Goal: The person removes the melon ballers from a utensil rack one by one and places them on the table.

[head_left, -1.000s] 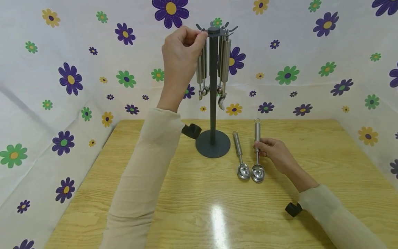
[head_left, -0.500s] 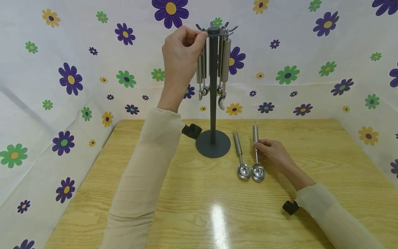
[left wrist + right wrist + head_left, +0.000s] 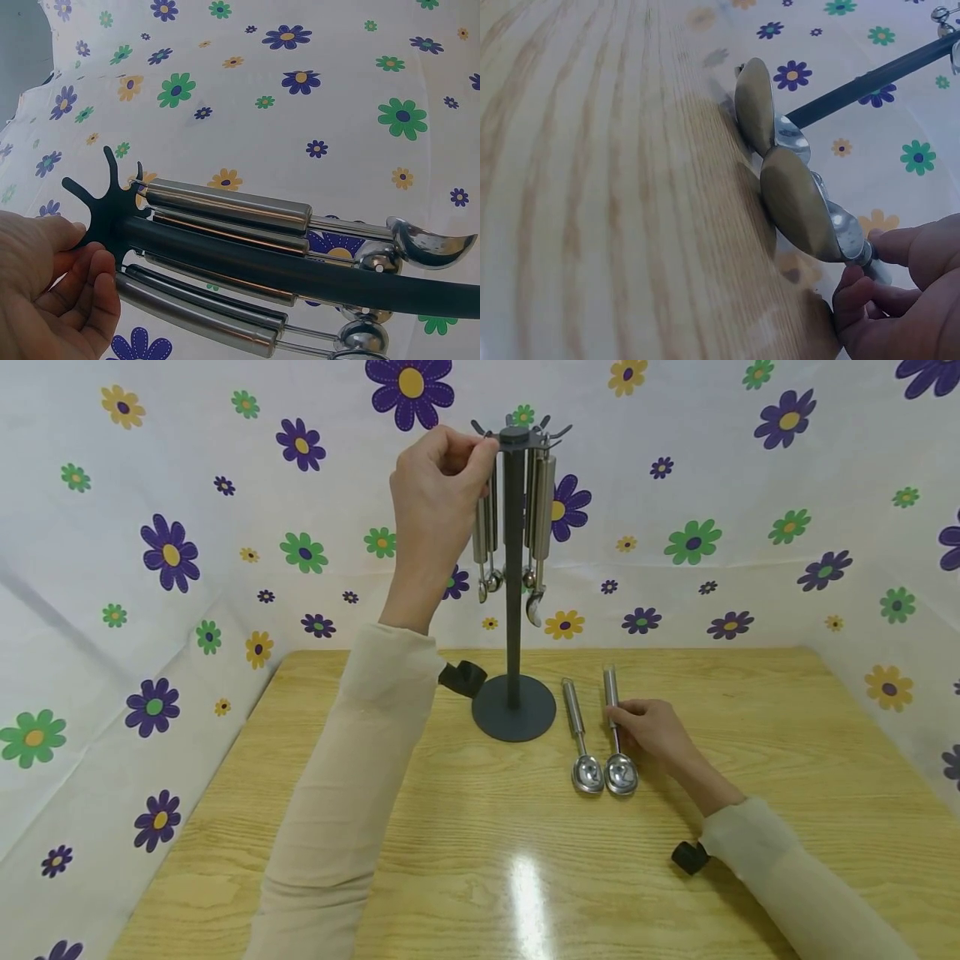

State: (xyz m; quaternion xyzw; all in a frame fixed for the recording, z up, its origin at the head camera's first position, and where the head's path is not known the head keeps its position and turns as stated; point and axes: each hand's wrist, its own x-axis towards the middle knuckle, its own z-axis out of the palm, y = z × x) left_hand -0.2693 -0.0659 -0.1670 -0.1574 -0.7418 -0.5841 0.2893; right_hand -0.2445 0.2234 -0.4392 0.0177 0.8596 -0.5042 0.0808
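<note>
The right hand (image 3: 660, 732) pinches a spoon (image 3: 621, 774) toward the back edge of the bench (image 3: 450, 860); swung sideways, it could clip the other spoon (image 3: 588, 774). The left hand (image 3: 438, 502) grips the rack (image 3: 513, 577) up top; a tug might tip it.

Backdrop cloth (image 3: 735, 477) is white with daisies all over: purple ones, mostly yellow in the middle (the odd one has a green centre), plus green and yellow-orange ones, loads of those with purple centres. The counter (image 3: 450, 860) is honey-yellow wood with streaky darker grain and a white glare strip (image 3: 528, 902) on the near part. Stand (image 3: 513, 610) is solid dark grey. Hanging utensils (image 3: 546, 506) are silver, same for the left spoon (image 3: 588, 774) and right spoon (image 3: 621, 774), though their undersides look brownish tan from the right wrist. Left sleeve (image 3: 337, 777) and right sleeve (image 3: 787, 868)? Plain beige.
</note>
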